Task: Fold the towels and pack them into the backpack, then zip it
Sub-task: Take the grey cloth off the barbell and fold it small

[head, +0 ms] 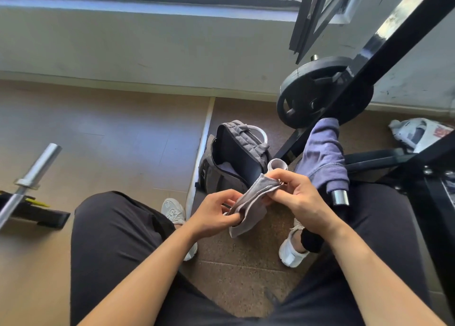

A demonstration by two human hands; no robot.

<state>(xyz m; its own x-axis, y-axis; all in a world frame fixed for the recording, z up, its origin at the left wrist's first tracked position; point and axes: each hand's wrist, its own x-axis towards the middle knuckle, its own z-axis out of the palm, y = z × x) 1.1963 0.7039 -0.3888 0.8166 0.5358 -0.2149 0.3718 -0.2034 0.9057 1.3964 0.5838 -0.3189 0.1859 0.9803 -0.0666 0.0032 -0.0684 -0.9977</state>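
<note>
A small grey towel [251,202] hangs between my hands above the floor, partly folded. My left hand [214,212] pinches its lower left edge, and my right hand [295,192] pinches its upper end. Just beyond stands the grey backpack [234,158] on the floor, its main compartment unzipped and gaping, with a piece of pale cloth visible inside. A purple towel [322,153] is draped over the end of a barbell bar [341,197] to the right of the backpack.
I sit with my legs apart, white shoes on the brown floor. A black weight plate [320,94] and a black rack frame [384,42] stand at the right. A loose barbell end [37,168] lies at the left. A white plastic bag [418,133] lies far right.
</note>
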